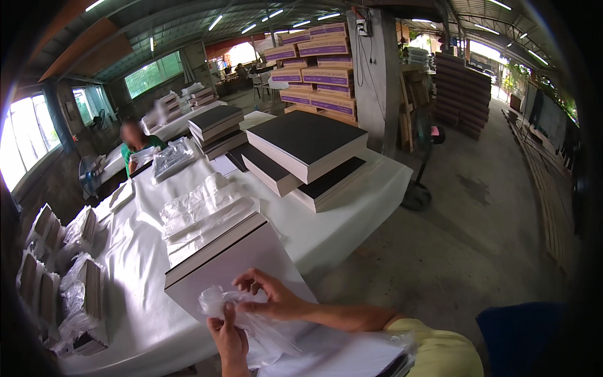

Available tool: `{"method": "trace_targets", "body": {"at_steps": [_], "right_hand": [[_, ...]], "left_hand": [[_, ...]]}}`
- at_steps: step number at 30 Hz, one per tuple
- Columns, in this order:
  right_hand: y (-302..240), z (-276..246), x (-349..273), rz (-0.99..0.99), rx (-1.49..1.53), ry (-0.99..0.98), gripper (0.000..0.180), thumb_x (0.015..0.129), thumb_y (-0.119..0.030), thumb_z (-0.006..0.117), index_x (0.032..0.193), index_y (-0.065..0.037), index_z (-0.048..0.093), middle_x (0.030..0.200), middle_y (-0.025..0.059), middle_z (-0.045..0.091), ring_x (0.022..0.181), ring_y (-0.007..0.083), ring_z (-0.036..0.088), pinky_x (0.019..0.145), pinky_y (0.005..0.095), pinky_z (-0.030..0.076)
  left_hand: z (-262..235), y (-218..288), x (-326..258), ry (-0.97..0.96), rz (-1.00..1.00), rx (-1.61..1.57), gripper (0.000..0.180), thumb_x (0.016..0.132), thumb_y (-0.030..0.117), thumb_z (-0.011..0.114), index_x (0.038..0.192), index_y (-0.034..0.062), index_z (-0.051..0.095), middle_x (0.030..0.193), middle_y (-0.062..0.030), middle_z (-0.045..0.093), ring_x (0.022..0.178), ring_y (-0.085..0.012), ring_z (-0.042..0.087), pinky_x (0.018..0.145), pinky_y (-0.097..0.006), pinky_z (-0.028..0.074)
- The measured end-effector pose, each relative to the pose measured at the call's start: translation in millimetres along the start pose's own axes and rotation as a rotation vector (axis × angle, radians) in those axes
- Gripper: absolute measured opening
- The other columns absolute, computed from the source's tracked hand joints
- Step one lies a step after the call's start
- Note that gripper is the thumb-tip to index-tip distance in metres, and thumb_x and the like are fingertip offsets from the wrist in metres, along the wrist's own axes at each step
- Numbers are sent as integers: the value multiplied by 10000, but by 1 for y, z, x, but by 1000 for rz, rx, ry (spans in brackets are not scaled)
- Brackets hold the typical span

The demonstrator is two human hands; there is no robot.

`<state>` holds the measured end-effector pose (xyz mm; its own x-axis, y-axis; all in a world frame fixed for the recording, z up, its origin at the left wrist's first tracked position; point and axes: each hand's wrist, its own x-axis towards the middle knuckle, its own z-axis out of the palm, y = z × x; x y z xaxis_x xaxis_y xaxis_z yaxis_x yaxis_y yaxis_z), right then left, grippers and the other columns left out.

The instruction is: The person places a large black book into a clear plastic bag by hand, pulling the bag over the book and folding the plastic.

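Note:
My left hand (228, 336) pinches a crumpled clear plastic bag (267, 336) between thumb and fingers. Close beside it, my right hand (274, 298) curls its fingers around the bunched plastic, thumb against it. The bag hangs down over a white sheet-covered stack (333, 355) near my body, where a dark edge shows at the lower right. Just beyond both hands lies a white board (251, 257) with a black-edged side. Past it sits a pile of flattened clear plastic bags (204, 213).
Black-topped board stacks (308, 138) stand farther back on the white-covered table (141, 251). Plastic-wrapped stacks (85, 289) line the left. A person in green (135, 144) works at the far end. Purple-and-brown cartons (326, 78), a pillar (380, 81) and a stand fan (419, 160) are beyond.

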<state>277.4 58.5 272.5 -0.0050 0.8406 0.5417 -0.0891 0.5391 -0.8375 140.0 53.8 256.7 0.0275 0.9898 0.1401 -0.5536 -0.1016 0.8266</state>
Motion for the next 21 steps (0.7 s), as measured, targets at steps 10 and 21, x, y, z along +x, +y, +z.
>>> {"method": "trace_targets", "body": {"at_steps": [10, 21], "right_hand": [[3, -3, 5, 302, 160, -93, 146, 801, -70, 585, 940, -38, 551, 821, 0, 562, 790, 70, 523, 720, 226, 424], [14, 6, 30, -1, -42, -80, 168, 804, -52, 571, 971, -41, 555, 766, 40, 602, 712, 89, 566, 652, 218, 448]], "left_hand": [[1, -1, 4, -10, 22, 81, 148, 805, 86, 586, 911, -4, 534, 864, -65, 582, 777, -127, 540, 701, -256, 426], [1, 5, 23, 34, -7, 9, 197, 867, 203, 502, 980, 42, 508, 932, -63, 561, 825, -139, 547, 720, -271, 453]]}}
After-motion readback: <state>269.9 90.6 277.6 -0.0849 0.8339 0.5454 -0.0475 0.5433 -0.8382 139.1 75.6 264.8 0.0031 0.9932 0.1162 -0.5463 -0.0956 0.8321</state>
